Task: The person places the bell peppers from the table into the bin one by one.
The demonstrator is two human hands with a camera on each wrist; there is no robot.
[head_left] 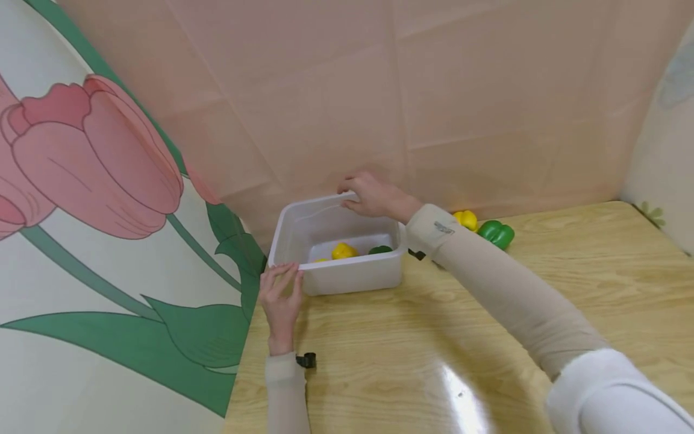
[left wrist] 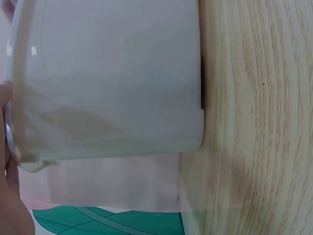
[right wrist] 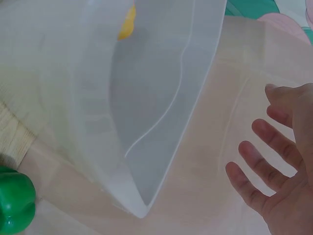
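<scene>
A white plastic bin point(head_left: 352, 278) stands on the wooden table against the cloth backdrop. Inside it lie a yellow bell pepper point(head_left: 344, 251), a dark green one point(head_left: 381, 249) and a sliver of another yellow item, mostly hidden by the front wall. My left hand point(head_left: 281, 301) grips the rim at the near left corner; the left wrist view shows only part of its fingers at the rim. Over the far rim is my right hand point(head_left: 374, 194). In the right wrist view that hand point(right wrist: 281, 156) has its fingers spread, apart from the bin wall, holding nothing.
To the right of the bin, a yellow bell pepper point(head_left: 466, 219) and a green bell pepper point(head_left: 496, 234) lie on the table point(head_left: 412, 337) near the backdrop, partly behind my right sleeve. A tulip-painted panel point(head_left: 125, 181) borders the left side. Pinkish cloth point(head_left: 434, 90) hangs behind.
</scene>
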